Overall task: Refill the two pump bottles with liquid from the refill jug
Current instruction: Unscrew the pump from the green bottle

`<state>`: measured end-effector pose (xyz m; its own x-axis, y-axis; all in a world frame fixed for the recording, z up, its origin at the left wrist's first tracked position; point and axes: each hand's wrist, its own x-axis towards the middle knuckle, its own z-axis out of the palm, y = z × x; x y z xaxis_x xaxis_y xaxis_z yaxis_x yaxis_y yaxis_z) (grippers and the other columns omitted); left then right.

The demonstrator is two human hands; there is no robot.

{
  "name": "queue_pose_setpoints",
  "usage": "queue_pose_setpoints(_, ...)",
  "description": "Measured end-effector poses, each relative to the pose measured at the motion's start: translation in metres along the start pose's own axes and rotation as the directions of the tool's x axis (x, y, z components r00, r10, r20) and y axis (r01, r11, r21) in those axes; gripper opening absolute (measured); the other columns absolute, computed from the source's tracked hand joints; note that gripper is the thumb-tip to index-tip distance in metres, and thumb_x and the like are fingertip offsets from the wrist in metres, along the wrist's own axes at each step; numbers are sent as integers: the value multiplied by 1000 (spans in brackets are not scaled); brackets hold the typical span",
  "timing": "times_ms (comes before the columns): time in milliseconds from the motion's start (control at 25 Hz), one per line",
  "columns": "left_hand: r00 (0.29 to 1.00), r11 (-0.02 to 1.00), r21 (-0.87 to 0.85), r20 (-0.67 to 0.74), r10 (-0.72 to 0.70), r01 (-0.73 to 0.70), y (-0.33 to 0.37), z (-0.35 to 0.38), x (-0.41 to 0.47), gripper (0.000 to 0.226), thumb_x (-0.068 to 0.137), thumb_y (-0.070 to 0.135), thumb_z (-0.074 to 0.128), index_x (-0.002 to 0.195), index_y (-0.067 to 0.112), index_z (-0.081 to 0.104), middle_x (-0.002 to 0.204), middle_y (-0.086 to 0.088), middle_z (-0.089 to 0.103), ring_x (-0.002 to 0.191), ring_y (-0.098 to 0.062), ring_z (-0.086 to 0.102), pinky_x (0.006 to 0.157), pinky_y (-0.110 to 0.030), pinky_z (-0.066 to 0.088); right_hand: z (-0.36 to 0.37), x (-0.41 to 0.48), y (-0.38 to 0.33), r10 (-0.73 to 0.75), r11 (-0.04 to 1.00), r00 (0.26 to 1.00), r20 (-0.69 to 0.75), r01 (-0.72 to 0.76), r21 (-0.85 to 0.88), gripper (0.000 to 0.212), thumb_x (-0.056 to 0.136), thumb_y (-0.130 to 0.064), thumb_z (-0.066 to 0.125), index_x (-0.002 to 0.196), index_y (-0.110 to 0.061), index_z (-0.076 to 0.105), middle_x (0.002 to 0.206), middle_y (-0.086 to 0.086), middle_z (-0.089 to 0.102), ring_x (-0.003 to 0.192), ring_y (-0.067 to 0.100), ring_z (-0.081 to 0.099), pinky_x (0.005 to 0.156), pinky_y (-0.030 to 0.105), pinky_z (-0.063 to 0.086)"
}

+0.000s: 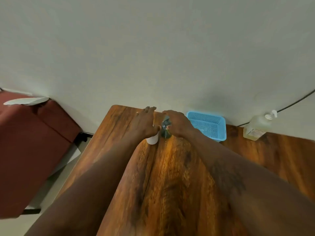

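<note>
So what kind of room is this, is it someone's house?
Probably a room in a home or small office, though I can't be sure. There's a wooden table against a plain wall, a red padded seat beside it, and a blue basket on the table.

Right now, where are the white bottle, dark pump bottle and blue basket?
white bottle [152,140]: head view, lower body.
dark pump bottle [166,134]: head view, lower body.
blue basket [202,119]: head view, far mesh wall.

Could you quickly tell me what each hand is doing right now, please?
Left hand: open, fingers straight, palm over the white cylindrical bottle.
Right hand: fingers curled round the pump top of the dark green bottle.
</note>
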<state>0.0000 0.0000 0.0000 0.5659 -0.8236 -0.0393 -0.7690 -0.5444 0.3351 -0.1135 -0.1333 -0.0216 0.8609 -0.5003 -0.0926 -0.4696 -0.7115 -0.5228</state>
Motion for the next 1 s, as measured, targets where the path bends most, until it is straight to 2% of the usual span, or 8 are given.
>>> queue_pose_setpoints(200,999,999,30,43,22,-23,2,10,12,90,79,40,77,154,15,36,156,-12,44,143,-32,43,117,-56,35,2,4,3,0,997,1000,16,1,-82,54,84,-18,76,135,-21,58,128,3,67,113,26,65,95,40,54)
queue_pose_setpoints(320,998,999,31,53,34,-36,7,12,15,89,78,40,77,153,15,37,155,-12,45,144,-32,41,118,-56,32,0,2,6,-6,999,999,-38,5,-44,29,90,-23,71,119,-19,67,112,2,72,100,23,68,81,32,52)
queue_pose_setpoints(480,997,998,49,62,42,-45,13,15,14,83,81,38,78,151,15,39,153,-10,46,145,-30,38,120,-50,25,-3,3,5,-40,988,998,-57,31,-150,20,91,-24,70,110,-16,66,102,3,69,90,23,66,73,31,48)
queue_pose_setpoints(600,998,997,49,43,55,-57,11,18,12,82,81,37,79,150,15,41,153,-9,46,146,-29,36,122,-47,24,-3,2,4,-78,982,995,-59,66,-179,4,96,-20,61,100,-21,62,88,0,61,79,21,60,68,31,45)
queue_pose_setpoints(760,995,995,-14,19,101,-100,19,17,7,82,80,33,82,149,12,43,156,-11,44,151,-30,27,123,-42,20,-17,-3,8,-66,995,993,-102,58,-84,4,85,-17,67,86,-19,63,80,-1,61,76,23,60,63,33,45)
queue_pose_setpoints(880,998,995,-73,11,69,-68,30,20,-1,88,76,41,84,150,16,43,159,-8,41,154,-28,22,123,-46,22,-37,-14,10,-50,998,985,-168,56,32,13,75,-23,76,85,-25,68,82,-2,69,75,19,63,66,34,54)
queue_pose_setpoints(1000,999,984,-174,5,45,-43,51,20,-18,88,72,46,87,146,16,49,153,-6,49,147,-30,36,117,-49,36,-53,-38,10,-71,991,973,-218,94,98,15,73,-24,79,84,-26,69,78,-8,70,72,13,64,70,38,59)
